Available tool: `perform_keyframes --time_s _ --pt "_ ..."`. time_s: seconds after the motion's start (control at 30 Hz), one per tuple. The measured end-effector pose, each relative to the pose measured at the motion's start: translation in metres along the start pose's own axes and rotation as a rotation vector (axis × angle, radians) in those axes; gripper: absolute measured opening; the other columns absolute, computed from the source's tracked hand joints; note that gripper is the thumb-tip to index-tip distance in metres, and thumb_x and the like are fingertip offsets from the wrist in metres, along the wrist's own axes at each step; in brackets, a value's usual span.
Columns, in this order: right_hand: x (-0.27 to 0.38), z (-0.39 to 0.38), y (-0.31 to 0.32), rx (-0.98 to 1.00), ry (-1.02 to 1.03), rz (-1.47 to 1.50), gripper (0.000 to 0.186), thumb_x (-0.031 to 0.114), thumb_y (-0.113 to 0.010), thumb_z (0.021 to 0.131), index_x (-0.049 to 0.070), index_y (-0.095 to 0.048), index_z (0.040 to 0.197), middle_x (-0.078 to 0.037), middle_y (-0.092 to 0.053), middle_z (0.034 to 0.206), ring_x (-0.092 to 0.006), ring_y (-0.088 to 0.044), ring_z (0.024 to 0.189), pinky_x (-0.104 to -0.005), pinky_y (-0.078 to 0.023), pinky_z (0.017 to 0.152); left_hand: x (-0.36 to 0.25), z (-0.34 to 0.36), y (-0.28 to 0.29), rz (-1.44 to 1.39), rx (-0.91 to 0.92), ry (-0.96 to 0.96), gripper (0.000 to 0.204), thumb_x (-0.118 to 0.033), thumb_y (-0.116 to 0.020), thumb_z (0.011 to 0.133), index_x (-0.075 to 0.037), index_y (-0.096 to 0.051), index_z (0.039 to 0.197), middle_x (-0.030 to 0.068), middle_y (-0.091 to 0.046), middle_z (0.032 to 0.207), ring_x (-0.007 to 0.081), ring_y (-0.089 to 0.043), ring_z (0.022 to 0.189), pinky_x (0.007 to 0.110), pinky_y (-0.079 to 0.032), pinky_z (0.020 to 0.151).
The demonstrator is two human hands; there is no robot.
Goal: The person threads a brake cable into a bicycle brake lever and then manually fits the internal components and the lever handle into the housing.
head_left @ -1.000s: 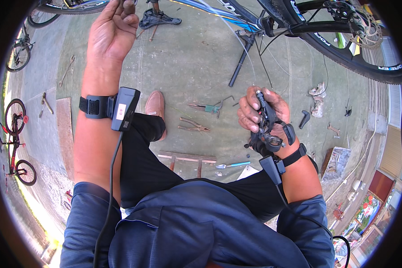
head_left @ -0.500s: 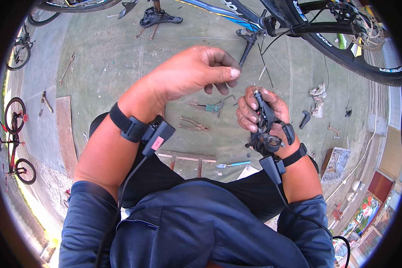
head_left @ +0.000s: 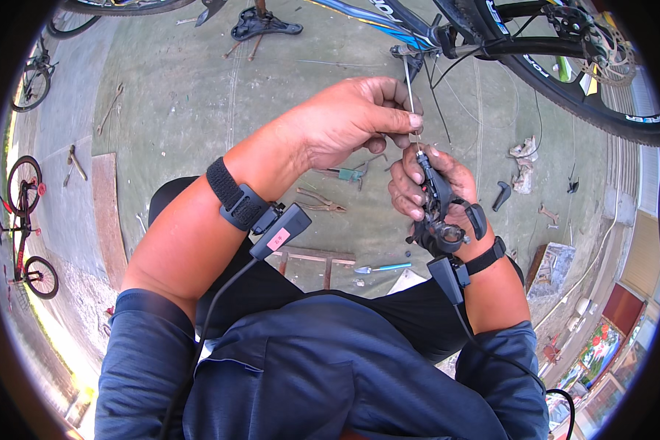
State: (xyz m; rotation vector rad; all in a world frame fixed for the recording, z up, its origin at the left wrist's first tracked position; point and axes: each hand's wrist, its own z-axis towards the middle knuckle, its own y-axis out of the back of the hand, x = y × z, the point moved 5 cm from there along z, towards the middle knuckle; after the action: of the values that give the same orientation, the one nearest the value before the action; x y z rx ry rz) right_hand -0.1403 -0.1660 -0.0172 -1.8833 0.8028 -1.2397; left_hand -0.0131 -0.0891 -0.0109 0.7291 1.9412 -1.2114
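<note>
My left hand (head_left: 367, 117) is closed, thumb and fingers pinching a thin wire cable (head_left: 409, 88) just above my right hand. My right hand (head_left: 453, 172) grips a black bicycle shifter assembly (head_left: 440, 213), with its barrel end upward where the wire meets it. Above my hands stands a blue and black bicycle frame (head_left: 411, 40) with a wheel and brake disc (head_left: 612, 62). On the green floor below lie pliers (head_left: 321, 202), a green-handled tool (head_left: 348, 174) and a blue-handled tool (head_left: 389, 268).
More bicycles (head_left: 28, 227) stand at the left. A saddle (head_left: 264, 28), wrenches (head_left: 110, 106), a hammer-like tool (head_left: 77, 163), a crumpled rag (head_left: 523, 165) and a black lever piece (head_left: 501, 195) lie around. A wall and boards (head_left: 550, 268) line the right side.
My left hand has come down and to the right from the top left to the wire by my right hand, where its fingers have closed. My right hand stays on the shifter.
</note>
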Motion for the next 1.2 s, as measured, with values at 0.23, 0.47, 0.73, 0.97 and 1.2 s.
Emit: perform_keyframes --time_s 0.23,0.47,0.73,0.97,1.2 --pt "-0.003 0.002 0.004 -0.006 0.037 0.15 0.035 0.034 -0.047 0.1 0.0 -0.053 0.096 -0.011 -0.049 0.069 -0.021 -0.049 0.058 -0.0314 -0.044 0.05 0.005 0.001 0.002 0.127 -0.083 -0.027 0.021 -0.015 -0.073 0.087 0.0 -0.062 0.097 0.0064 -0.066 0.083 0.0107 -0.058 0.071 0.023 -0.043 0.06" --pt "-0.005 0.0 0.009 0.036 0.03 0.137 0.034 0.034 -0.046 0.101 0.0 -0.052 0.098 -0.011 -0.05 0.068 -0.0213 -0.05 0.056 -0.0309 -0.042 0.048 0.007 -0.002 -0.004 0.103 -0.102 -0.044 0.021 -0.014 -0.073 0.086 0.0 -0.061 0.095 0.0065 -0.065 0.08 0.011 -0.057 0.069 0.023 -0.043 0.059" --pt "-0.007 -0.002 0.011 0.043 0.011 0.117 0.037 0.036 -0.045 0.101 0.001 -0.053 0.088 -0.011 -0.051 0.067 -0.021 -0.05 0.053 -0.0299 -0.041 0.048 0.007 -0.002 -0.007 0.089 -0.079 -0.062 0.019 -0.011 -0.073 0.086 0.0 -0.061 0.094 0.0064 -0.065 0.078 0.0108 -0.057 0.067 0.024 -0.044 0.058" --pt "-0.01 -0.002 0.011 -0.005 0.017 0.17 0.037 0.036 -0.048 0.1 -0.001 -0.054 0.098 -0.012 -0.051 0.068 -0.0207 -0.05 0.053 -0.0303 -0.041 0.045 0.008 -0.005 -0.012 0.093 -0.076 -0.051 0.017 -0.011 -0.073 0.087 -0.001 -0.059 0.092 0.0053 -0.064 0.077 0.0092 -0.056 0.066 0.023 -0.042 0.056" --pt "-0.011 -0.002 0.01 0.016 0.035 0.17 0.036 0.033 -0.049 0.099 -0.002 -0.053 0.101 -0.012 -0.052 0.068 -0.0203 -0.049 0.049 -0.0305 -0.041 0.045 0.006 -0.006 -0.015 0.145 -0.095 -0.053 0.016 -0.011 -0.073 0.087 -0.003 -0.06 0.091 0.0031 -0.062 0.074 0.0071 -0.054 0.063 0.022 -0.039 0.053"
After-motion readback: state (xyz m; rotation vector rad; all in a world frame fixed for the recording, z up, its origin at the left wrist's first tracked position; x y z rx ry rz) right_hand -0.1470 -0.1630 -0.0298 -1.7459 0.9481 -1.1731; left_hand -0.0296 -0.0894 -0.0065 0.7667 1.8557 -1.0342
